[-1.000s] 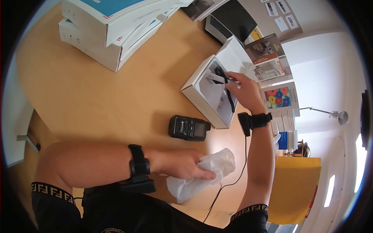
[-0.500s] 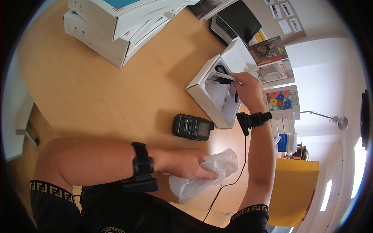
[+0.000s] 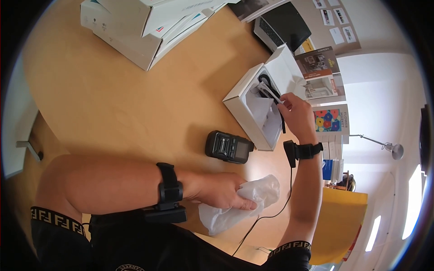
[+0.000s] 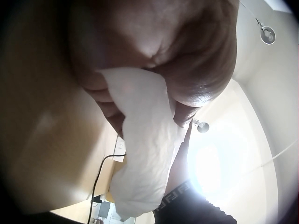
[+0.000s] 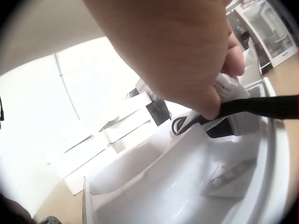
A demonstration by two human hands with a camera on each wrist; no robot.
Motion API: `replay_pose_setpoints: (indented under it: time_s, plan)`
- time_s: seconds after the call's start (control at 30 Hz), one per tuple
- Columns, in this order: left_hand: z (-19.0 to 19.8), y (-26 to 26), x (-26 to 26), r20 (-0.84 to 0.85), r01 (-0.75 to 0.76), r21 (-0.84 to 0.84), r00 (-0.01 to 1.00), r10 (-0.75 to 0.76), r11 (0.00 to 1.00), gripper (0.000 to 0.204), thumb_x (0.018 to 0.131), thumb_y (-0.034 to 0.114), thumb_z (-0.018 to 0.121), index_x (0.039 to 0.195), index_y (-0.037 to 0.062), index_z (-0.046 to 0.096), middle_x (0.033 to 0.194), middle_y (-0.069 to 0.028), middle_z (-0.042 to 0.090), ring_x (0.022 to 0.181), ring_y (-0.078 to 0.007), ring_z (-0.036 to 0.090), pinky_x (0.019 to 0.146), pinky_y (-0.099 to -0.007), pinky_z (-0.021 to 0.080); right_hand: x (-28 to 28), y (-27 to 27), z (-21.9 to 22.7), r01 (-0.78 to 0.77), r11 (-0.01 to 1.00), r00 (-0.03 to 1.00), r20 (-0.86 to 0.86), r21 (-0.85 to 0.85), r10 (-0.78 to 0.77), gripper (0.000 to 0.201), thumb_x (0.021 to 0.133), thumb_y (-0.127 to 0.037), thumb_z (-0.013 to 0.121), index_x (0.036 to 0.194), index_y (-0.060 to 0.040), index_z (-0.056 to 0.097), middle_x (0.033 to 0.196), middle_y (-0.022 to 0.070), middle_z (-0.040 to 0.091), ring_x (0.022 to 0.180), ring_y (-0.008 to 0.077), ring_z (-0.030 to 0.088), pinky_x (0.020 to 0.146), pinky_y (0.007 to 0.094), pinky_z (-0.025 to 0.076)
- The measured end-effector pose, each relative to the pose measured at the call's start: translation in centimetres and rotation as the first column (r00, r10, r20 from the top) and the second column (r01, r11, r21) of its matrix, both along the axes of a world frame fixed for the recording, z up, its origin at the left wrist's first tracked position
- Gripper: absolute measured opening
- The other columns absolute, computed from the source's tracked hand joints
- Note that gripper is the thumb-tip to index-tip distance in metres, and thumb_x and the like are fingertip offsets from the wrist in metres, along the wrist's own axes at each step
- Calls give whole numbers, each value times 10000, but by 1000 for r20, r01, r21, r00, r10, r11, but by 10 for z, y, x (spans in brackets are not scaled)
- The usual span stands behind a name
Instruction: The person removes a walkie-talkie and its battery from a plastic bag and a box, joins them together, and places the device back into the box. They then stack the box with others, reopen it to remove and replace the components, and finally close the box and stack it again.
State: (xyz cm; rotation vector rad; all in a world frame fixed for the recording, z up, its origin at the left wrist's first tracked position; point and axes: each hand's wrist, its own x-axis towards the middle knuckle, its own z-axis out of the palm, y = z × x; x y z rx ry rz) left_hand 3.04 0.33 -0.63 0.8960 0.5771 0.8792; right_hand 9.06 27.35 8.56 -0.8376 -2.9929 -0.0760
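Note:
My left hand [image 3: 221,189] grips a crumpled white plastic bag [image 3: 264,192], thumb across its top; in the left wrist view the bag [image 4: 145,140] hangs down from the palm. Over an open white box [image 3: 246,119], my right hand [image 3: 298,115] pinches a white printed tag [image 5: 225,87] between thumb and fingers. A black cord [image 3: 266,81] lies with the tag, its flat strap [image 5: 261,106] running right in the right wrist view. Between the hands, a black walkie-talkie [image 3: 229,147] with a small screen lies on the table.
White boxes [image 3: 122,43] are stacked at the far left of the table [image 3: 149,104]. An open laptop [image 3: 282,28] stands behind the open box. Magazines [image 3: 316,63] and books line the right side. A thin black cable [image 3: 271,217] runs from the right wrist camera.
My right hand has drawn the white tag slightly up and back toward the box's right edge. The left hand keeps its hold on the plastic bag. The head view has shifted a little.

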Motion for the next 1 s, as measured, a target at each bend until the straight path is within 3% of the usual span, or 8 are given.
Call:
replay_pose_setpoints:
  time_s: [0.17, 0.27, 0.37, 0.43, 0.57, 0.67, 0.83, 1.0]
  plan:
    - [-3, 2, 4, -22, 2, 24, 1000, -1, 1000, 473, 962, 445, 692, 1239, 64, 653, 1101, -68, 700, 1012, -176, 644, 884, -343, 516, 5, 8, -19, -41, 999, 999, -25, -13, 41, 191, 860, -156, 695, 1037, -97, 738, 919, 121, 727, 852, 318, 705, 758, 394, 559]
    - [0, 1, 3, -16, 4, 9, 1000, -4, 1000, 468, 963, 443, 690, 1236, 65, 655, 1100, -68, 701, 1014, -175, 643, 889, -345, 514, 4, 13, -33, -87, 983, 996, 10, 164, 86, 180, 865, -161, 695, 1027, -96, 739, 899, 121, 725, 839, 325, 704, 758, 401, 559]
    - [-2, 1, 2, -15, 0, 19, 1000, 0, 1000, 466, 965, 443, 687, 1231, 61, 657, 1097, -70, 702, 1015, -175, 642, 894, -346, 511, 4, 13, -31, -71, 991, 997, 36, 117, 68, 191, 863, -156, 697, 1030, -76, 742, 920, 119, 737, 860, 304, 719, 762, 388, 564]
    - [-4, 1, 2, -13, -4, 30, 1000, 4, 1000, 466, 966, 444, 686, 1228, 59, 658, 1096, -71, 702, 1015, -177, 642, 896, -347, 510, 7, 8, -20, -2, 989, 999, -50, -145, -5, 202, 860, -156, 704, 1032, -58, 745, 921, 119, 747, 870, 272, 731, 761, 375, 570]
    - [-4, 1, 3, -24, 6, 26, 1000, -5, 1000, 481, 965, 455, 682, 1231, 56, 656, 1099, -77, 701, 1017, -184, 643, 898, -350, 509, -1, 9, -9, 84, 993, 988, -122, -87, -94, 251, 857, -162, 712, 1080, -49, 734, 990, 139, 748, 876, 260, 735, 763, 367, 575]
    - [-3, 1, 3, -49, 5, 32, 999, -4, 999, 491, 963, 462, 683, 1239, 57, 653, 1104, -82, 702, 1024, -190, 646, 899, -353, 511, -13, 11, -16, 52, 992, 981, -180, -115, -72, 299, 856, -181, 727, 1127, -54, 716, 1017, 153, 731, 849, 274, 724, 769, 368, 573]
    - [-6, 1, 5, -30, -12, 53, 999, 14, 999, 512, 957, 472, 687, 1254, 57, 647, 1117, -89, 703, 1035, -199, 651, 902, -355, 513, -22, 12, -21, -15, 999, 995, -99, 43, 20, 323, 839, -184, 757, 1136, -65, 715, 975, 146, 716, 838, 282, 708, 785, 367, 564]
    - [-2, 0, 0, -50, -2, 48, 999, 4, 999, 508, 955, 465, 692, 1254, 57, 647, 1114, -95, 704, 1030, -206, 655, 895, -356, 516, -20, 9, -4, 0, 998, 979, -206, -61, -13, 291, 829, -147, 764, 1103, -54, 730, 966, 142, 715, 847, 250, 703, 791, 345, 560]
